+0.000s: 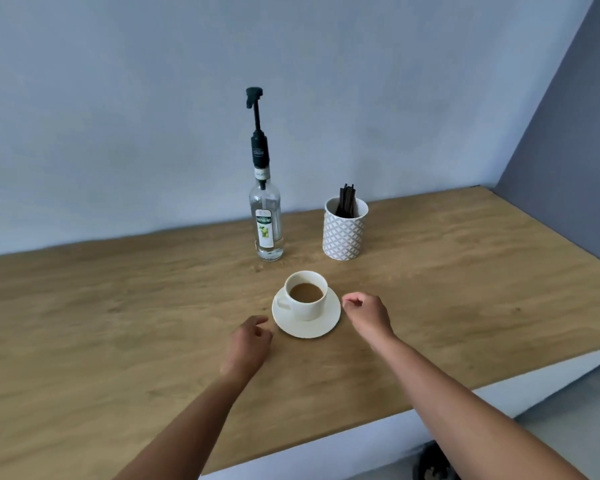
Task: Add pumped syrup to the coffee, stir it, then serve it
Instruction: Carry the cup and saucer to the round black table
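A white cup (309,304) of milky coffee stands on a white saucer (321,327) in the middle of the wooden counter (118,323), its handle turned to the left. Behind it rises a clear syrup bottle (266,216) with a tall black pump on top. My left hand (250,344) hovers just left of the saucer, fingers loosely curled and holding nothing. My right hand (368,315) sits just right of the saucer, fingers curled with nothing in them. Neither hand clearly touches the saucer.
A white patterned holder (344,233) with several dark stir sticks stands right of the bottle. A pale wall runs along the counter's back, a darker wall at the right. The counter's front edge drops off at the lower right.
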The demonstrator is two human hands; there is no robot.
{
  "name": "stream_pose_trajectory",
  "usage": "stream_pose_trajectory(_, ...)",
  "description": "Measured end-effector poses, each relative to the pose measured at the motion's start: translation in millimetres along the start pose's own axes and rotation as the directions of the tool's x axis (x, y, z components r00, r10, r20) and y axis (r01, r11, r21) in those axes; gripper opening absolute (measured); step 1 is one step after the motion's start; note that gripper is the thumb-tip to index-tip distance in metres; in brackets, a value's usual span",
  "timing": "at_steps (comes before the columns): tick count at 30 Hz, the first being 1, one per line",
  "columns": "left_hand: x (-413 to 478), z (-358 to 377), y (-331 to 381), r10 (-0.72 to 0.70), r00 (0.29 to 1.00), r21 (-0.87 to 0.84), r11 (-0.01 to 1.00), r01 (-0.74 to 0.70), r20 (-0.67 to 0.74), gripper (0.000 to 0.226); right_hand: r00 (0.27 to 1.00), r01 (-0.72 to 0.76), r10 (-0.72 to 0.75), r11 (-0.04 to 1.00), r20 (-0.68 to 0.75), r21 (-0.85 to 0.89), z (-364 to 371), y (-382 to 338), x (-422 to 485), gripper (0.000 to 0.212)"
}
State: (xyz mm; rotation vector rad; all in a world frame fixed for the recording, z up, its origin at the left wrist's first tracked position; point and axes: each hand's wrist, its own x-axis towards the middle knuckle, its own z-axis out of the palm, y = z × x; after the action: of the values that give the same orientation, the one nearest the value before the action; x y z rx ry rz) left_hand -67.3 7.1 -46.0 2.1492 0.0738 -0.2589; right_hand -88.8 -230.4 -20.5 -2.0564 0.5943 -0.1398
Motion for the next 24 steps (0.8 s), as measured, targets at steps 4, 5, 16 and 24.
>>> stream_pose_trajectory(4, 13, -11, 11, -0.063, 0.997, -0.048, 0.997, 0.065, 0.042, 0.055, 0.999, -0.027, 0.031, 0.989, 0.027, -0.145, 14, -5, 12, 0.028)
stream_pose_trajectory(5, 14, -12, 16, -0.078, 0.995, -0.056, 0.995, 0.081, 0.061, 0.058, 0.999, -0.032, 0.038, 0.984, 0.034, -0.173, 16, -5, 15, 0.032)
stream_pose_trajectory(16, 45, 8, 30, -0.228, 0.973, -0.135, 0.964, 0.231, 0.035, 0.055, 0.992, 0.017, 0.031, 0.932, 0.125, -0.363, 27, -1, 45, 0.048)
stream_pose_trajectory(24, 43, 20, 35, -0.257, 0.966, -0.126, 0.960, 0.250, -0.036, 0.025, 0.980, 0.112, -0.014, 0.864, 0.199, -0.491, 31, -1, 56, 0.047)
